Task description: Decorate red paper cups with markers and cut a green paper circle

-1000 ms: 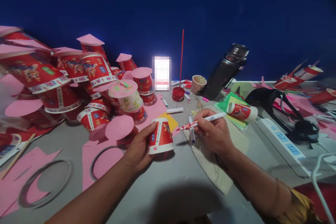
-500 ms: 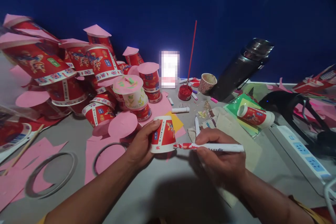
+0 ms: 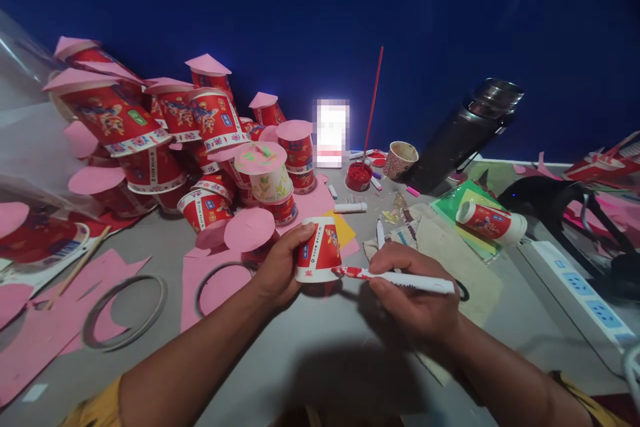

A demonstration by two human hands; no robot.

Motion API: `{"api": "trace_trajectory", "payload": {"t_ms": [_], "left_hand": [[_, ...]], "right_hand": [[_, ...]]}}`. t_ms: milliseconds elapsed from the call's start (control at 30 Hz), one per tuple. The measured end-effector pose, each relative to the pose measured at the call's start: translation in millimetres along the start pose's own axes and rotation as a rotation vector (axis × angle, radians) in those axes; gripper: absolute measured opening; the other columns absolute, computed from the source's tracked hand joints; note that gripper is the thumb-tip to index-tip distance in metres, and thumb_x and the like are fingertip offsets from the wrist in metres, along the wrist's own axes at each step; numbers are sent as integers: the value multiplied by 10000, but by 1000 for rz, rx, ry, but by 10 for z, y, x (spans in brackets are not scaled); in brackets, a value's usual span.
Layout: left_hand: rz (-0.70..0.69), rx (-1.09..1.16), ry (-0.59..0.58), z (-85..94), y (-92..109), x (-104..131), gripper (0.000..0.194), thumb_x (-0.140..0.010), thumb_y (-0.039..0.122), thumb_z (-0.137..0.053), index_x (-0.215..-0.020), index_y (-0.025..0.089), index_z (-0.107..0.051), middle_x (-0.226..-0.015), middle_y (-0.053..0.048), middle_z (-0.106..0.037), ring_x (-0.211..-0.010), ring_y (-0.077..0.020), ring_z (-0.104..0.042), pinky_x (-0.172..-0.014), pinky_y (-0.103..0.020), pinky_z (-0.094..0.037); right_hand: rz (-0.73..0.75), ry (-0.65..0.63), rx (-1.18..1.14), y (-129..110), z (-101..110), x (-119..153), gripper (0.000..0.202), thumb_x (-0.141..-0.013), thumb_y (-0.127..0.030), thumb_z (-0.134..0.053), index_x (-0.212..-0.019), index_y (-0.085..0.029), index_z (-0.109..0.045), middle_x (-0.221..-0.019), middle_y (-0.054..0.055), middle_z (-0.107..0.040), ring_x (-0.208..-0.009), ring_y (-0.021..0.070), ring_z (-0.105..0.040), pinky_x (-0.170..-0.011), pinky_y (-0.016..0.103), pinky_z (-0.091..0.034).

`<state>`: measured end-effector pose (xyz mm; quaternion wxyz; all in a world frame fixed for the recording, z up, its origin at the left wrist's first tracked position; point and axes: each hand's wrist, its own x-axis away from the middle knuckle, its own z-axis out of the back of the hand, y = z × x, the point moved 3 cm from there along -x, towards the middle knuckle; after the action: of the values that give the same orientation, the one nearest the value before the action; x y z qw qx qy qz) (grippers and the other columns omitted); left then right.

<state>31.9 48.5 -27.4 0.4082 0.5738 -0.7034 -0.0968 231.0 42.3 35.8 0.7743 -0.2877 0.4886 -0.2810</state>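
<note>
My left hand [image 3: 280, 270] grips an upside-down red and white paper cup [image 3: 320, 250] just above the grey table [image 3: 310, 360]. My right hand [image 3: 415, 293] holds a white marker [image 3: 400, 277] smeared with red, lying almost level. Its red tip touches the cup's lower rim on the right side. Both forearms reach in from the bottom of the view.
A heap of red cups capped with pink paper discs [image 3: 200, 140] fills the left. Pink paper scraps and two wire rings [image 3: 123, 310] lie at front left. A red paint pot [image 3: 358, 175], a dark flask [image 3: 460, 133], a lying cup [image 3: 490, 221] and a power strip [image 3: 575, 287] are at the right.
My right hand has brought the marker down and left until its tip meets the cup. The cup stays in my left hand; the camera view has shifted slightly to the left.
</note>
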Motion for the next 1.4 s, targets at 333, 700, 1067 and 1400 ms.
{"api": "trace_trajectory", "payload": {"t_ms": [333,700,1067,1400], "left_hand": [[-22,-1,-11,23,-16,-14,126,-869,210,-782,-919,94,-793,-885,-117,-824,-762,-211,-769,-765,-312,-652],[-8,-29,-5,-16,-14,7,127,-885,208,-735,-910,94,-786,-857,-121,-812,-748,-212,-762,-726,-304,-643],[-21,-29,6,-14,-7,-2,140,-846,215,-783,-909,91,-783,-848,-106,-804,-736,-200,-749,-716,-294,-643],[-51,-70,-39,14,-23,-11,199,-796,262,-843,-900,105,-777,-839,-95,-799,-730,-204,-746,-705,-303,-642]], "right_hand": [[57,-19,45,-16,7,-35,96,-887,-140,-696,-900,-233,-716,-746,26,-769,-614,177,-708,-566,288,-560],[81,-40,41,-28,-8,-38,143,-905,-127,-694,-950,-263,-698,-747,15,-754,-627,202,-711,-561,326,-572],[54,-60,-5,-31,15,-25,114,-891,-124,-694,-908,-236,-702,-725,6,-743,-613,172,-691,-573,290,-536],[91,-61,46,-64,2,-57,110,-893,-118,-688,-909,-225,-705,-737,19,-764,-623,163,-707,-580,263,-549]]}}
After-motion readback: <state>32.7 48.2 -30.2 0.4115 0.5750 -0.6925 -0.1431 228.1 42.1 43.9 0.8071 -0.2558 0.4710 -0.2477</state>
